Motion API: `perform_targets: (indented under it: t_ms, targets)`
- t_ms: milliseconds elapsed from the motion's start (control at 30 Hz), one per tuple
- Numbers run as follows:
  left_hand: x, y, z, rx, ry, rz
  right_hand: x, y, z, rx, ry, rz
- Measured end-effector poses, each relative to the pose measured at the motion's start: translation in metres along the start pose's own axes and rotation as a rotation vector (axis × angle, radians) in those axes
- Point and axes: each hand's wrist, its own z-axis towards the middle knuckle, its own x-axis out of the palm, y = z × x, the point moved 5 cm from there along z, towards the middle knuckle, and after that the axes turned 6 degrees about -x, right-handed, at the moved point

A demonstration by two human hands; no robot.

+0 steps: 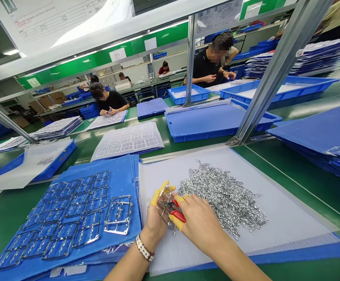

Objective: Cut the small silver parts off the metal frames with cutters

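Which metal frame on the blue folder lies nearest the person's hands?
The rightmost one, bright silver, just beside the left hand; every other frame on the folder lies farther left, in the darker rows.

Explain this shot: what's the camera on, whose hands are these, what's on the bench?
This is a single picture from a camera worn on a person's head, looking down at their own two bare hands; no machine is doing the handling. The left hand holds a silver metal frame, and the right hand holds red-handled pliers at it. Some fingers wear yellow finger cots. On the green bench, a heap of small silver metal pieces lies on a white plastic sheet. To the left, more metal frames lie on a blue folder. Beyond are blue trays and a co-worker.
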Motion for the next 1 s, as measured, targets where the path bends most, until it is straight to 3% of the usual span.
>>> perform_targets:
  t_ms: [400,667,1000]
  targets:
    - [0.001,-0.001,-0.001,-0.032,0.004,-0.027,0.002,0.004,0.000,-0.027,-0.031,-0.108]
    - [0.012,-0.001,-0.006,-0.176,0.031,-0.100,-0.009,-0.017,0.007,0.055,-0.002,-0.123]
    - [0.010,-0.001,-0.007,-0.137,-0.016,-0.046,-0.009,-0.016,0.012,0.060,-0.004,-0.124]
